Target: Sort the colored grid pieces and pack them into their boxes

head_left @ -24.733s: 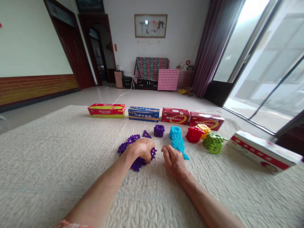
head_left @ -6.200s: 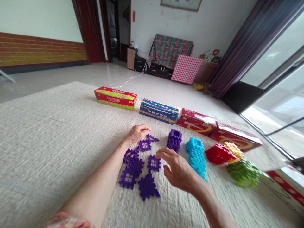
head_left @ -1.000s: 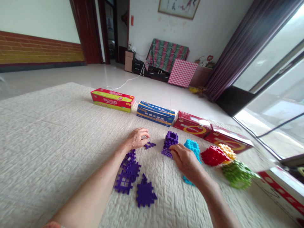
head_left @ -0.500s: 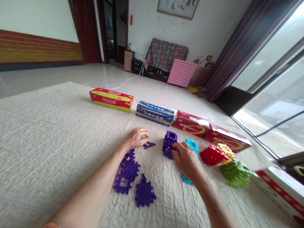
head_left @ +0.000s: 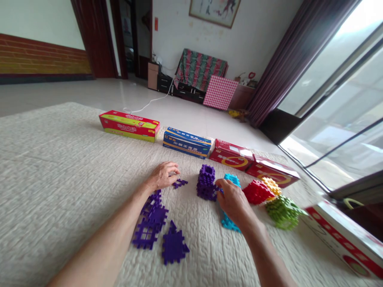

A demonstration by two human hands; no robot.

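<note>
Right hand (head_left: 232, 197) has thumb and fingertips pinching a purple piece (head_left: 217, 191) right up against the near end of the purple stack (head_left: 205, 185), which sits on the rug (head_left: 68, 171). Left hand (head_left: 163, 176) is loosely curled, thumb and fingers a bit apart, right by a small triangle (head_left: 180, 183); can't tell if it's actually touching. Nearer the camera there's a loose pile with a window tile (head_left: 146, 232), and just beside that a solid tile (head_left: 173, 244) lying flat. The blue stack (head_left: 231, 223) is partly hidden by the right hand, then red (head_left: 257, 192), yellow (head_left: 273, 185) and green (head_left: 283, 211) clumps further right. Behind it all, a blue box (head_left: 187, 144) stands in a row with other boxes.
</note>
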